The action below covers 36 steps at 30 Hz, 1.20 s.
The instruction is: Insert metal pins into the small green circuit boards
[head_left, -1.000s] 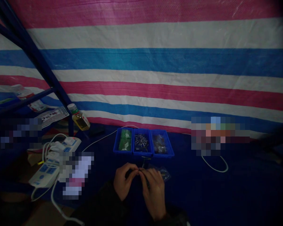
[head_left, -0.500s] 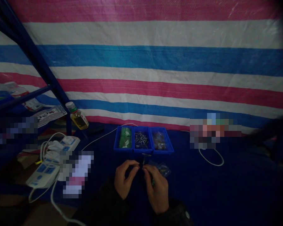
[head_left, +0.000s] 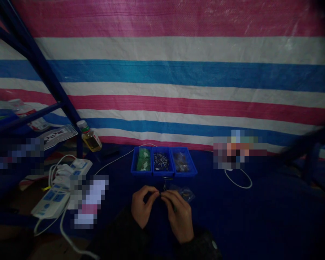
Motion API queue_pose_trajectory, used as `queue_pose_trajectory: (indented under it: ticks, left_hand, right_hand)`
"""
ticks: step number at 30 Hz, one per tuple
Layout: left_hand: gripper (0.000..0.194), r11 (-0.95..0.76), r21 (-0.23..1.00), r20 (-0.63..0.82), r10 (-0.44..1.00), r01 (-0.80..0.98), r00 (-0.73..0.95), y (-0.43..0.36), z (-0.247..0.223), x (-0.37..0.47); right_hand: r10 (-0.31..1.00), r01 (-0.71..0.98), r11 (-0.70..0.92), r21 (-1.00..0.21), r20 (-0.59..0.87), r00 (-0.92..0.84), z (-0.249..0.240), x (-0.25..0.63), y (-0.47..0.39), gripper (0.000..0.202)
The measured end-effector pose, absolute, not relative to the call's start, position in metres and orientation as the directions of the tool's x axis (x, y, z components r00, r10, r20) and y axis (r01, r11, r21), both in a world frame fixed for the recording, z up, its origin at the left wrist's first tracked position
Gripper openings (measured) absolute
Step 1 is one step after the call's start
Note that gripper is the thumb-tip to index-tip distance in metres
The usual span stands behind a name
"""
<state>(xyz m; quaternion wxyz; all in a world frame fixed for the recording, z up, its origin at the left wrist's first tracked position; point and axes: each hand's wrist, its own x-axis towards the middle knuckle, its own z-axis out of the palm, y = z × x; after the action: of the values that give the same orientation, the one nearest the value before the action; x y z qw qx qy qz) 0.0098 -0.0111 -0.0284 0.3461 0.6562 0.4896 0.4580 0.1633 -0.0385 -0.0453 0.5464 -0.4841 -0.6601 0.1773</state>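
My left hand [head_left: 143, 207] and my right hand [head_left: 179, 213] pinch close together over the dark blue surface, their fingertips nearly touching. Something tiny and dark is between the fingertips, too small to name. A bit of green shows under my right hand's fingers. Just beyond them lie thin metal pins [head_left: 165, 182] and a clear plastic bag [head_left: 187, 194]. Behind stand three joined blue trays: the left one [head_left: 133, 164] holds green packets [head_left: 143, 159], the middle one metal pins [head_left: 161, 161], the right one clear bags of small parts [head_left: 181, 162].
On the left are a white power strip [head_left: 50, 202] with plugs and cables, a bottle of yellow liquid [head_left: 90, 137] and a blue metal frame [head_left: 46, 76]. A white cable loop [head_left: 246, 187] lies at right. A striped sheet [head_left: 162, 72] hangs behind.
My right hand's fingertips have moved slightly left, closer to those of my left hand. The whole view has shifted a little.
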Motion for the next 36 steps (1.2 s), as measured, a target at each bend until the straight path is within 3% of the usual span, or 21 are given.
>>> queue_pose_trajectory:
  ticks: [11,36]
  left_hand:
    - [0.016,-0.273,0.905,0.22,0.957,0.327,0.189,-0.011,-0.025,0.013]
    - [0.024,-0.301,0.884,0.256,0.952,0.357,0.168,-0.014,-0.018,0.015]
  right_hand:
    - [0.832,0.449,0.463,-0.764,0.55,0.078,-0.044,0.166,-0.039,0.023]
    - [0.877,0.418,0.416,-0.807,0.478,0.05,-0.038,0.165,-0.04,0.017]
